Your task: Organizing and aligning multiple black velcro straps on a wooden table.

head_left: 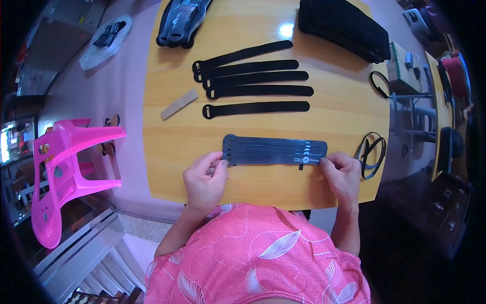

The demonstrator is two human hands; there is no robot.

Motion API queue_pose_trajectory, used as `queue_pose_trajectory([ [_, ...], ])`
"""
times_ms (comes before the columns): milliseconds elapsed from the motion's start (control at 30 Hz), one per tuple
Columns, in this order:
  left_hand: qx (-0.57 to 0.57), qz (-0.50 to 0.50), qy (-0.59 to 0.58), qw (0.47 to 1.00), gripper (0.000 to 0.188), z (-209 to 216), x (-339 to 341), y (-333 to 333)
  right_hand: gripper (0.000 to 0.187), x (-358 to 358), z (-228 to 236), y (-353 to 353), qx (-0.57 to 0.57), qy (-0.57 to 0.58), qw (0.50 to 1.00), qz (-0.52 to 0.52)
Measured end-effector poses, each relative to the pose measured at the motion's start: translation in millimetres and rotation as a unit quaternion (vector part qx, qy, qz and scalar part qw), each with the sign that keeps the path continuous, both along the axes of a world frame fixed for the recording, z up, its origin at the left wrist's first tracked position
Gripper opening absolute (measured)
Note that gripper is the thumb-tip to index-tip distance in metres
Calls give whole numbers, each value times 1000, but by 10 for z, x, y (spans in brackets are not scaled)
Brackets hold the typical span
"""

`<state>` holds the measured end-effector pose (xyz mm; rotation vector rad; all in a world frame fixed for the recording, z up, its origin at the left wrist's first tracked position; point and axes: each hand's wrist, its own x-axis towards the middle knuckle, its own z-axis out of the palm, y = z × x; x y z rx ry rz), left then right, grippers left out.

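Note:
A fanned stack of dark strap ties (273,152) lies across the near part of the yellow table, with pale printing near its right end. My left hand (206,177) pinches the stack's left end between thumb and fingers. At the opposite end, my right hand (341,172) grips the corner with thumb and forefinger. Beyond the stack, several single black straps (255,109) with slotted left ends are laid out roughly parallel. A beige strip (179,104) lies slanted to the left of them.
Bundled straps in shiny wrapping (182,23) rest at the far left of the table (167,152), and a black pile (344,30) at the far right. A coiled black band (372,154) sits beside my right hand. A pink plastic chair (71,167) lies on the left.

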<state>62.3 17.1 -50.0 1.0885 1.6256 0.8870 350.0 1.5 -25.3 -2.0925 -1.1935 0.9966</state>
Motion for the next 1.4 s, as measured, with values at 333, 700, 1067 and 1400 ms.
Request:
queue_pose_trajectory([
  [333,3,9,12,1000,14,-31,-28,-13,16,-18,-29,19,17,5,1000,10],
  [700,32,-11,16,999,11,-34,25,4,13,17,-49,3,56,-52,996,42],
  [1067,26,15,7,1000,13,-45,15,23,14,-53,-20,29,59,-76,995,28],
  [1400,60,-4,80,995,11,-169,-16,2,13,-33,-69,-28,33,-65,997,-5],
])
